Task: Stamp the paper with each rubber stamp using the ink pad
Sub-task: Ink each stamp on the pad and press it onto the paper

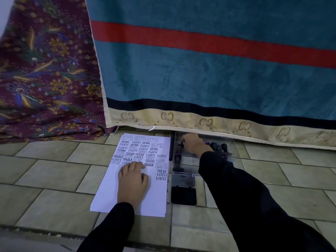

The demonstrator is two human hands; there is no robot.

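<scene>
The paper point(134, 199) lies on the tiled floor point(54, 171) in front of the person. Its far half is already crowded with dark impressions such as AIR MAIL, SAMPLE, FRAGILE and FAX OUT, while the near half is bare. The left hand point(133, 180) rests flat on the middle of the sheet, its fingers point(138, 166) straight and spread and gripping nothing. It is probably there to keep the sheet from sliding while the next stamp is fetched.

Just to the right of the paper is a clear tray point(200, 222). The ink pad point(183, 196) lies at its near end with its lid point(183, 180) folded back, so the pad is exposed and close to the blank part of the sheet. Farther along the tray, one stamp point(177, 158) stands by the left wall and a row of stamps point(219, 147) fills the far right.

The right hand point(193, 144) reaches into the far end of the tray, knuckles up. Its fingers are curled down beside a dark stamp handle point(180, 145) near the thumb. The fingertips are hidden, so I cannot tell whether they have closed on it. This looks like the choosing of the next stamp.

Behind the tray hangs a teal towel point(200, 79) with a red stripe, and a patterned cloth point(45, 79) lies to its left.
</scene>
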